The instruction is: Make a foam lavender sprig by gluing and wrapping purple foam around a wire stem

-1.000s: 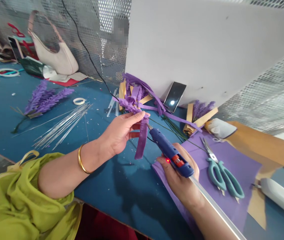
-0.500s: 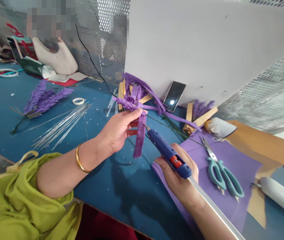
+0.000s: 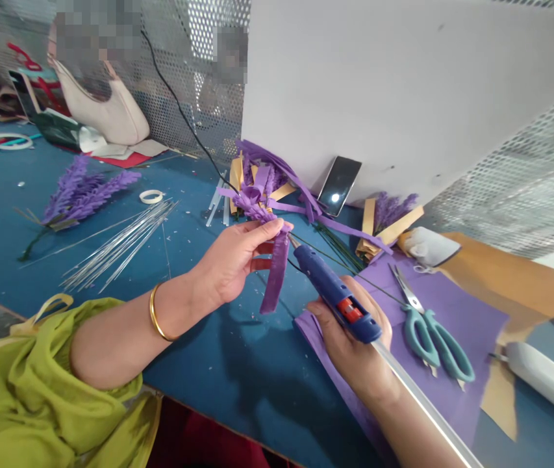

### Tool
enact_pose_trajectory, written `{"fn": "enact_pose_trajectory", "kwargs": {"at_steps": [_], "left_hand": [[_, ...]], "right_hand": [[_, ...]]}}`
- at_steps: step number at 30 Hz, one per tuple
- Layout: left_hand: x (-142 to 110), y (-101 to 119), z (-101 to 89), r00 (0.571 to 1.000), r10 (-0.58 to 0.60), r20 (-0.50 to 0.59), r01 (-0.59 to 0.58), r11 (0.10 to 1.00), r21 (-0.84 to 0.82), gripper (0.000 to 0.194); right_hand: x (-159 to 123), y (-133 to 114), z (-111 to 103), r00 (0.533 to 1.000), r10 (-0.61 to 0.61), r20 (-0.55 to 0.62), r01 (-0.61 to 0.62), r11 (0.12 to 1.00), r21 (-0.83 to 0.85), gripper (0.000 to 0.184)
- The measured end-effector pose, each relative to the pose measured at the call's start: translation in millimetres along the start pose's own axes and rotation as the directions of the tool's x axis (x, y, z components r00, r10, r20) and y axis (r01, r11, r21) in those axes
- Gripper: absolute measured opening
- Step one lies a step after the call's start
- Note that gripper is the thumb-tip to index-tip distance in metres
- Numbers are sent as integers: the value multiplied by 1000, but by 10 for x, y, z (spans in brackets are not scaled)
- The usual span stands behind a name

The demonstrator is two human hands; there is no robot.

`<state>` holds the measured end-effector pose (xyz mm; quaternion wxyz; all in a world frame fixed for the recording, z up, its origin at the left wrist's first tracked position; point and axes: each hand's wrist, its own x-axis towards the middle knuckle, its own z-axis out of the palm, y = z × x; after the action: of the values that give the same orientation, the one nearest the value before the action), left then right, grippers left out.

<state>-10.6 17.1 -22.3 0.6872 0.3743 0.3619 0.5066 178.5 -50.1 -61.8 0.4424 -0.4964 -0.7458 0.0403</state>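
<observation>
My left hand (image 3: 235,257) pinches a purple craft lavender stem (image 3: 260,211) between thumb and fingers, above the blue table. From the pinch hangs a loose purple strip (image 3: 275,276), its surface glossy in places. My right hand (image 3: 354,331) is wrapped round a blue hot glue gun (image 3: 332,289) with a red part in its side and a long clear glue stick (image 3: 427,396) out of its back. The gun's metal nozzle points up and left, close to the strip's upper end; whether it touches cannot be made out. A thin green wire runs from the pinch towards the right.
Teal-handled scissors (image 3: 437,344) lie on a purple sheet (image 3: 476,312) at right. At left are finished lavender sprigs (image 3: 79,198), a bundle of thin wires (image 3: 123,244) and a tape ring (image 3: 151,196). A phone (image 3: 339,185) leans on the white board (image 3: 378,84). Wrapped lavender (image 3: 393,211) stands nearby.
The glue gun and my right hand have moved slightly right and down. My left hand, with the lavender stem and strip, has shifted a little to the right.
</observation>
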Motion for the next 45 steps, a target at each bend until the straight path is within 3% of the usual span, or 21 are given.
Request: {"fn": "enact_pose_trajectory", "kwargs": {"at_steps": [31,45], "left_hand": [[7,26,-9,998,48,-44,-49,999,-14,20],[11,49,-16,996,70,-51,-71,997,-22,19]], "right_hand": [[-6,-47,-25,999,14,38,-14,1000,11,22],[6,-68,-28,997,-49,65,50,999,-4,31]]}}
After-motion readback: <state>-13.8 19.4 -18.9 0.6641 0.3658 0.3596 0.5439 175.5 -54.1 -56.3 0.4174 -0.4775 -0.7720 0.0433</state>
